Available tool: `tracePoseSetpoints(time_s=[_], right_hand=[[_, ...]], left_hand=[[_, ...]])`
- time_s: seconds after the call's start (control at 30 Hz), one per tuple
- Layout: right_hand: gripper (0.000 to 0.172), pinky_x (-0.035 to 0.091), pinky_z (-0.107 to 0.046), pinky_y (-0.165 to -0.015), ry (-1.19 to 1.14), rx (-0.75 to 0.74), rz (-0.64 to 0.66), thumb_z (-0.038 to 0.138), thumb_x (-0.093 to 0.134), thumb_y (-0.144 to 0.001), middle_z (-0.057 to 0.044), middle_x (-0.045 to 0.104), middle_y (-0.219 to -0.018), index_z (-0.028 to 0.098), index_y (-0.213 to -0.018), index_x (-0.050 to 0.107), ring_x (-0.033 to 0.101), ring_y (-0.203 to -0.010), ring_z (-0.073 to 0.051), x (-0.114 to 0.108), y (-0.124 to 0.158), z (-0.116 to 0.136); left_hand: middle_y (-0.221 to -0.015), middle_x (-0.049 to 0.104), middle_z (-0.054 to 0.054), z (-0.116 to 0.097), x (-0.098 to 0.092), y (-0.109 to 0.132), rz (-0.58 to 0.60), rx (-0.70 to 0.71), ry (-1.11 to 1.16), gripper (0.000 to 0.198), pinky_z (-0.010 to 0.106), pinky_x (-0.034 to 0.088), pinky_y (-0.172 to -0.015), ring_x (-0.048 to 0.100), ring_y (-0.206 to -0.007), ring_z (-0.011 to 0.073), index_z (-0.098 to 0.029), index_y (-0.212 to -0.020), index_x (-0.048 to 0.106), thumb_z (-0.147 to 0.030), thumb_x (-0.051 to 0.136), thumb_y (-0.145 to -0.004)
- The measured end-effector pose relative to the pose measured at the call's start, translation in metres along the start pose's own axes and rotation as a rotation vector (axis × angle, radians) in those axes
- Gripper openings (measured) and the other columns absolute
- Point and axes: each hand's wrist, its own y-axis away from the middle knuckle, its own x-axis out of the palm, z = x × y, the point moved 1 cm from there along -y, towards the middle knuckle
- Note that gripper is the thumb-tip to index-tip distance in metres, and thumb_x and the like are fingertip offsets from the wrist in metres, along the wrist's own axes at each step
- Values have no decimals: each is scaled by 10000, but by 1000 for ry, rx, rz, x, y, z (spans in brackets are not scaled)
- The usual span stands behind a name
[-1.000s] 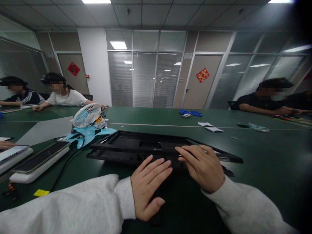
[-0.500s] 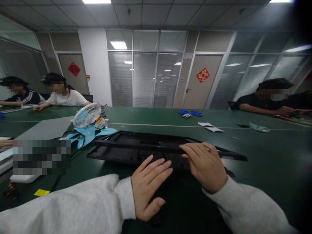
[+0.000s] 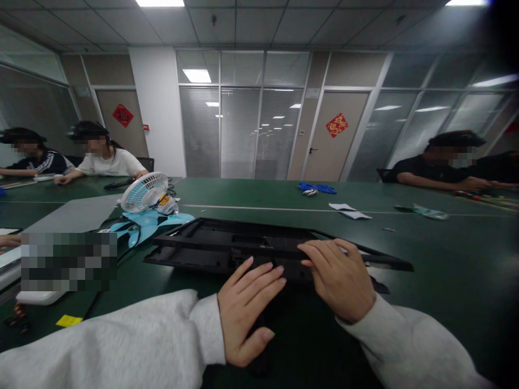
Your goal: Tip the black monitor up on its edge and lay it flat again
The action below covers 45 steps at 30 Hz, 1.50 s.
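Two black plastic pieces lie close together on the green table: a rectangular frame (image 3: 214,245), like a monitor bezel, tilted above a wide shell (image 3: 190,258), like a monitor's rear cover. My right hand (image 3: 343,278) has its fingers curled over the near edge of the frame, with the thumb below. My left hand (image 3: 249,313) lies open, fingers stretched toward the near edge of the shell and touching it or just over it. Beneath my left hand a dark part is mostly hidden.
A white fan (image 3: 144,192) and blue fan blades (image 3: 148,224) stand at the left. Blue gloves (image 3: 318,187), white papers (image 3: 351,211) and a teal packet (image 3: 430,212) lie across the table. A yellow note (image 3: 68,321) is near my left sleeve. Several people sit around.
My right hand and the near edge of the frame have dropped very slightly. My left hand stays put. At the far left, a dark object now shows by a person's hand.
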Motion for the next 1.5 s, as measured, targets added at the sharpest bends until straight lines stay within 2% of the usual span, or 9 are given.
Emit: tracePoseSetpoints(time_s=[0.13,0.43,0.7,1.0,1.3,1.5], right_hand=[[171,335,-397,-899,-29,29,-2,194,468,-958,-78,680,-998,161,-1043,613,598,-907,-203,-2,1,1],[264,298,-413,-866,6,100,45,362,500,-946,-76,656,-1002,175,-1084,627,577,-908,-220,-3,3,3],[244,258,-416,-842,26,164,48,346,494,-960,-57,646,-981,218,-1085,661,564,-871,-196,-1,6,4],[250,279,-398,-824,-10,213,90,348,482,-967,-62,638,-975,206,-1079,654,558,-866,-199,2,8,8],[224,294,-405,-887,-28,190,97,329,496,-963,-62,650,-933,195,-1045,656,568,-866,-202,1,8,9],[237,294,-398,-891,-54,186,80,308,516,-957,-56,659,-960,206,-1120,656,577,-887,-193,3,10,6]], left_hand=[[-1564,332,122,0,1,1,0,-18,10,678,480,54,-1204,295,-1448,290,-114,-1522,308,-511,287,-973],[-1565,330,122,0,2,1,-10,-43,7,688,496,-33,-1196,295,-1447,305,-135,-1531,284,-528,313,-967],[-1563,336,117,0,5,2,-13,-77,28,706,487,-14,-1201,299,-1445,308,-142,-1533,291,-539,344,-951],[-1564,329,125,-2,5,2,-43,-111,43,734,505,17,-1201,309,-1438,318,-136,-1540,280,-571,327,-951],[-1548,343,150,-1,8,3,-80,-115,21,777,531,79,-1197,328,-1422,332,-116,-1547,249,-619,273,-955],[-1539,362,143,-1,7,3,-84,-88,28,723,539,51,-1197,328,-1421,331,-132,-1536,274,-578,289,-967]])
